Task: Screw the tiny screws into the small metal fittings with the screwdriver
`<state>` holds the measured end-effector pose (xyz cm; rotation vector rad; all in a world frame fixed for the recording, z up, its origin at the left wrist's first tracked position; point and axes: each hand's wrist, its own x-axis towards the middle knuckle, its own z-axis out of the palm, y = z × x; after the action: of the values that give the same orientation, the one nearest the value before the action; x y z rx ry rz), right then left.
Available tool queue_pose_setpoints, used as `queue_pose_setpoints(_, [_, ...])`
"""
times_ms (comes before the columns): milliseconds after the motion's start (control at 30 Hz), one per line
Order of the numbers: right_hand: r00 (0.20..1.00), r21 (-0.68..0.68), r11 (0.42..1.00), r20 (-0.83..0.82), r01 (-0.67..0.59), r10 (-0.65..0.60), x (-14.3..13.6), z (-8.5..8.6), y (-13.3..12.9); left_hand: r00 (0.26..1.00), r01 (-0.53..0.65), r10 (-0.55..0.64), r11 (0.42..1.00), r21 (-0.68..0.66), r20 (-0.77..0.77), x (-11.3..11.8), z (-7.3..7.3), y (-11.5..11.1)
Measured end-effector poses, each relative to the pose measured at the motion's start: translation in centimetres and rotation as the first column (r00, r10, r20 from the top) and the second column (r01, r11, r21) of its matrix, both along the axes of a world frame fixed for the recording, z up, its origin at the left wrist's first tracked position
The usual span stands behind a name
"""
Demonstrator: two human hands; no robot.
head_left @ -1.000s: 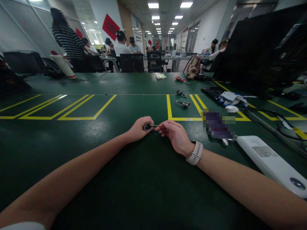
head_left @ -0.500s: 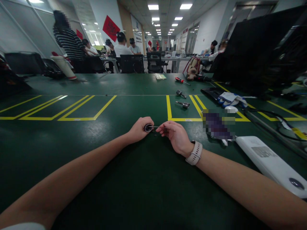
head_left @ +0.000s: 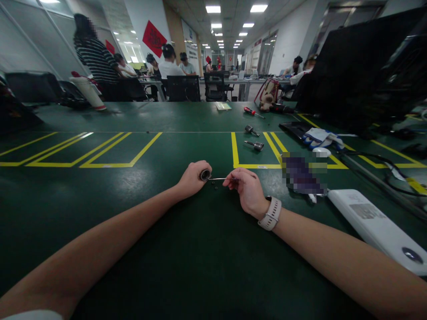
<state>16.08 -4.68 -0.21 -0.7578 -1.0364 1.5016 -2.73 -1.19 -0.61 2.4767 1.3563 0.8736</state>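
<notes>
My left hand is wrapped round a dark round metal part, its ring-shaped open end facing me. Between thumb and fingers, my right hand pinches a thin metal rod. The rod's tip is at the lower edge of the round part; whether they touch I cannot tell. Tiny dark pieces lie on the green table just below the rod. Farther back, two metal parts with shafts, one nearer and one behind it, lie inside a yellow-taped area.
A red screwdriver lies farther back. On the right are a white-blue glove, a black tray, a white device and cables. A cup stands far left. People sit and stand beyond the table.
The rod's tip has moved from inside the round part's opening to its lower edge. My right hand has drawn slightly right, and my left hand has shifted slightly up and left.
</notes>
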Motion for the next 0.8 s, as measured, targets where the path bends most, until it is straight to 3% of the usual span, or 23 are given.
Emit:
queue_pose_setpoints(133, [0.997, 0.023, 0.999, 0.069, 0.034, -0.035, -0.01, 0.16, -0.14, 1.0, -0.005, 0.004, 1.0, 0.017, 0.027, -0.1, -0.13, 0.05])
queue_pose_setpoints(433, [0.964, 0.07, 0.997, 0.266, -0.021, 0.001, -0.16, 0.1, -0.41, 0.995, -0.03, 0.026, 0.999, 0.04, 0.095, 0.1, -0.14, -0.2])
queue_pose_setpoints(800, [0.96, 0.188, 0.977, 0.243, 0.098, -0.143, -0.01, -0.67, -0.07, 0.997, -0.045, 0.046, 0.999, -0.02, 0.056, 0.33, 0.0, -0.46])
